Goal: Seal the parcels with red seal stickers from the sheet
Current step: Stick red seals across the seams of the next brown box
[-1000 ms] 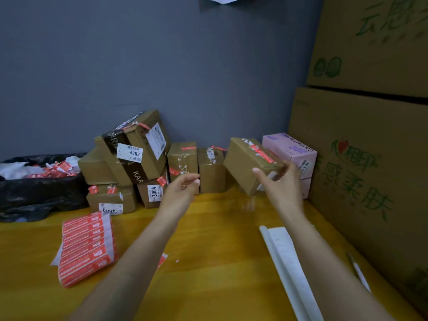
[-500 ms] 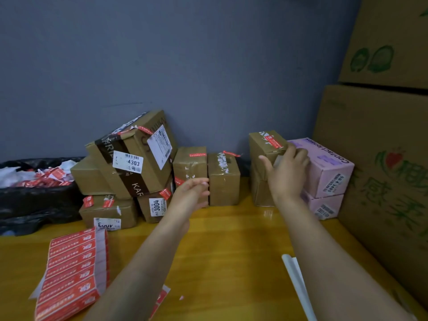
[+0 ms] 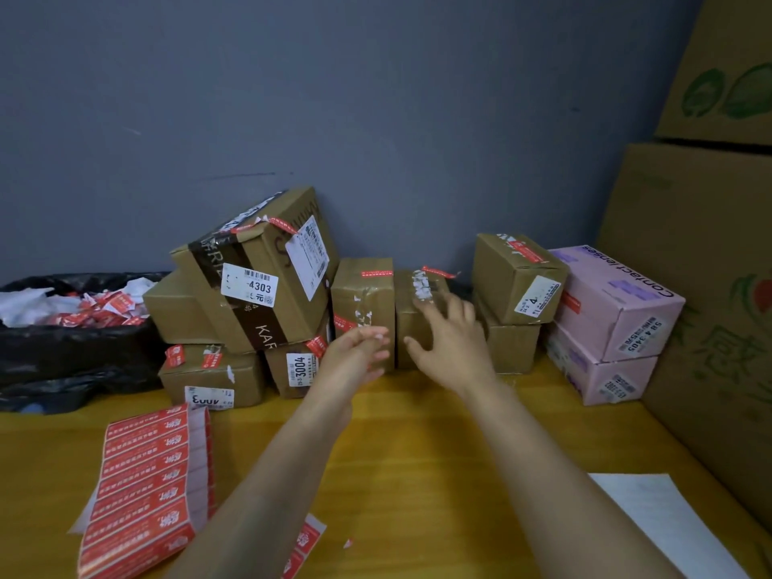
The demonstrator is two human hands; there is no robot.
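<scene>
A stack of red seal stickers (image 3: 146, 482) lies on the yellow table (image 3: 417, 474) at the front left. Several brown parcels stand along the grey wall, most bearing red seals. My right hand (image 3: 449, 342) reaches with spread fingers against a small upright parcel (image 3: 411, 315) in the middle; it touches it without gripping. My left hand (image 3: 355, 357) hovers in front of the neighbouring upright parcel (image 3: 363, 298), fingers loosely curled, holding nothing. To the right, a brown parcel (image 3: 518, 273) with a red seal sits on top of another brown box (image 3: 511, 344).
Two pink contact-lens boxes (image 3: 614, 311) are stacked at the right, against large cartons (image 3: 702, 265). A black bag of peeled backing scraps (image 3: 71, 328) sits at the left. A tilted parcel labelled 4303 (image 3: 259, 273) tops the left pile. White paper (image 3: 672, 524) lies front right.
My right hand set the sealed parcel on top of the box beside the pink boxes, let go, and moved left to the middle upright parcel. The left hand barely moved.
</scene>
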